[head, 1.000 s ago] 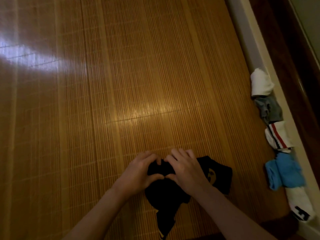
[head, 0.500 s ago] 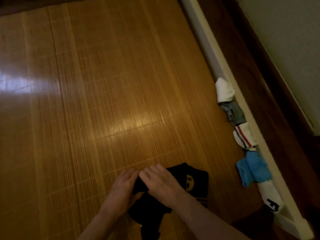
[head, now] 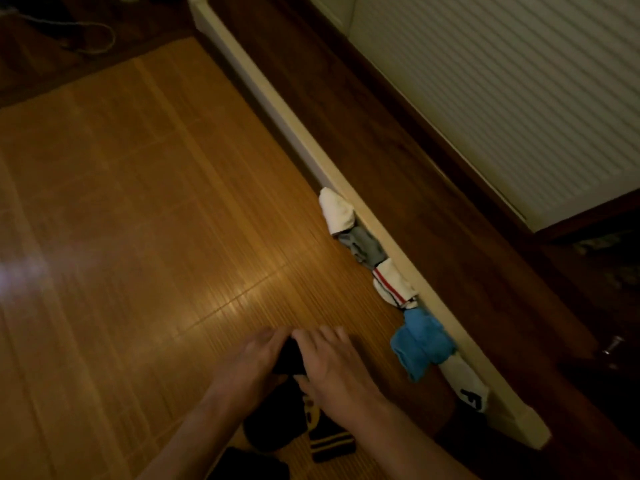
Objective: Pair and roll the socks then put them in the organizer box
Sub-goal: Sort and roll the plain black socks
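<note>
Left hand (head: 251, 362) and right hand (head: 334, 370) grip the rolled end of the black socks (head: 289, 356) on the mat (head: 138, 237), fingers (head: 322, 336) curled round it, presumably holding the roll tight. Finished rolls (head: 420, 341) line the rail (head: 300, 133).

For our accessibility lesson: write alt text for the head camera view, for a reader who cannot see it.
The left hand and right hand grip a black sock on a bamboo mat. A row of rolled socks, white, grey, striped, blue, lines the mat's right edge.
</note>
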Motion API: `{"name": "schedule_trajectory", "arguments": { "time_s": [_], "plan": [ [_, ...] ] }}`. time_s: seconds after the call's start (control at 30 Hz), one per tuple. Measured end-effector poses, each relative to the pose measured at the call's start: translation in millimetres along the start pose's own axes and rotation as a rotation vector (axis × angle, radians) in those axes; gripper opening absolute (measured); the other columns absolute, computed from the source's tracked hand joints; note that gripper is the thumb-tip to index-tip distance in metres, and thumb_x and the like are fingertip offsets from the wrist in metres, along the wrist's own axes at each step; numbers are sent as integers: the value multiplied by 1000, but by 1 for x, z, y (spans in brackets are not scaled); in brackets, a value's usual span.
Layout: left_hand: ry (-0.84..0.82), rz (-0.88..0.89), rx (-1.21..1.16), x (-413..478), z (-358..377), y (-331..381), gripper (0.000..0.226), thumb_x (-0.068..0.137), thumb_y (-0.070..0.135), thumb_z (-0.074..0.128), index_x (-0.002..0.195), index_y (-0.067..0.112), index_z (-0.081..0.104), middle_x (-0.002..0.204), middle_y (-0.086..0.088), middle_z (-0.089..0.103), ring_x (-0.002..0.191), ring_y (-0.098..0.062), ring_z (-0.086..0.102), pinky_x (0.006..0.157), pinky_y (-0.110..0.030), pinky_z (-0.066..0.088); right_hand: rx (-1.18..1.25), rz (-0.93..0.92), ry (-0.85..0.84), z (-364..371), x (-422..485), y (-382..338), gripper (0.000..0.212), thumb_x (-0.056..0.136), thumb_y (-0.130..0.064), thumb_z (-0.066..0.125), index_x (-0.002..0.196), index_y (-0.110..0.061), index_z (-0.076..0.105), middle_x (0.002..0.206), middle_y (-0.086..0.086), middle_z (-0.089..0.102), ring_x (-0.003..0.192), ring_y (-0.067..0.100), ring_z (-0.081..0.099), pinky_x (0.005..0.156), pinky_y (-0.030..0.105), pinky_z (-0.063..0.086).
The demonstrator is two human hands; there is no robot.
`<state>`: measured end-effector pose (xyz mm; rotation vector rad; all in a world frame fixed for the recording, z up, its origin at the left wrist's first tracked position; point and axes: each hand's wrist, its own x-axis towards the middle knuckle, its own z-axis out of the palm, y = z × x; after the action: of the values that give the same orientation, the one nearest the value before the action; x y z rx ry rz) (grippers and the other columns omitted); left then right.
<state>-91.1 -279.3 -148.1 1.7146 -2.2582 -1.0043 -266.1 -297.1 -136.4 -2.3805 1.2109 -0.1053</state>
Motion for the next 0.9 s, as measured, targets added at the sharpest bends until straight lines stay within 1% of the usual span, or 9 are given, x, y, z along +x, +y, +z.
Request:
{"name": "schedule_trajectory", "arguments": {
  "time_s": [0.2,0.3,0.4,0.47,0.57,0.63,0.7,0.77,0.9],
  "plan": [
    [-92,185,112,83,16,34,52,78,33,74,125,15,59,114,-2,67,106,-22,63,97,-33,45,36,276,79,-11,-13,57,53,75,-23,78,122,-15,57,110,0,64,103,21,58,90,37,44],
    [-62,193,140,111,26,51,66,80,30,71,142,17,52,141,-4,58,133,-23,52,114,-35,35,110,445,151,-11,-13,79,51,78,-28,78,122,-17,56,113,-1,65,108,19,56,96,36,43],
    [43,17,52,125,33,65,75,86,28,72,153,18,40,155,-5,40,143,-24,37,119,-41,32,224,631,293,-10,-9,95,53,82,-31,77,128,-15,56,120,1,65,116,18,55,104,39,44],
    [146,-130,-96,130,36,73,64,85,23,73,144,18,48,140,-2,48,129,-20,45,107,-32,38,231,724,339,-10,-5,103,55,82,-29,78,130,-13,57,124,4,65,120,20,55,108,41,40],
    [86,-471,-487,138,39,79,38,91,16,68,126,21,54,117,6,63,101,-8,61,81,-18,48,89,712,322,-3,-5,110,52,78,-24,82,124,-8,62,116,8,69,114,25,61,101,45,45],
    [46,-677,-672,142,43,80,26,95,25,67,119,19,58,107,3,70,92,-11,68,73,-24,53,1,696,324,1,-9,110,54,73,-22,87,120,-7,65,112,10,69,108,27,63,93,45,50],
    [75,-758,-741,146,47,79,20,95,31,69,110,19,63,102,1,74,90,-14,70,78,-33,57,-83,710,364,3,-10,110,56,68,-24,90,116,-9,67,112,11,65,104,28,63,85,44,53],
    [101,-777,-800,150,49,80,16,95,32,69,105,20,65,96,1,76,86,-14,73,76,-33,59,-133,740,389,4,-8,110,55,68,-28,89,115,-11,67,112,11,62,102,26,60,81,41,51],
    [134,-792,-888,151,49,79,8,98,25,64,100,17,66,89,-1,77,84,-18,75,82,-38,62,-126,766,384,6,-8,109,61,72,-33,86,124,-12,62,115,9,61,106,25,59,84,42,49]
  ]
}}
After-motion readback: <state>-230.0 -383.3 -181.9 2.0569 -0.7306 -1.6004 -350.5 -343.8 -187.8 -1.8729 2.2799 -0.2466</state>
